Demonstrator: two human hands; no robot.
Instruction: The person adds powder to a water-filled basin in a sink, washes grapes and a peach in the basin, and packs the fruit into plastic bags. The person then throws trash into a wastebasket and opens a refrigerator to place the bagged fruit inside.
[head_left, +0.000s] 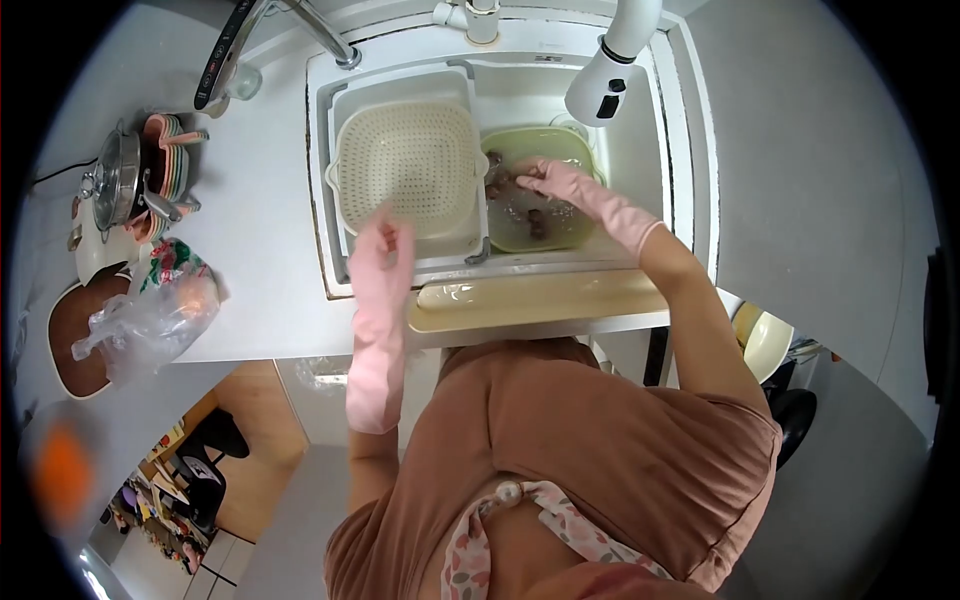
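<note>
Both my hands wear pink rubber gloves. My left hand [383, 245] is over the front edge of a cream colander [408, 165], its fingers blurred by motion. The colander sits in a white rack on the left side of the sink. My right hand [548, 178] reaches over a green basin [540, 240] of water in the right side of the sink, fingers bent; what they hold, if anything, is hidden. Small dark reddish-brown pieces [537, 222] lie in the water, some beside my right fingers.
A white faucet head [600, 92] hangs above the basin. A cream tray [540, 300] lies along the sink's front edge. On the left counter are a lidded pot [118, 178], a plastic bag [165, 315] and a brown container [72, 345].
</note>
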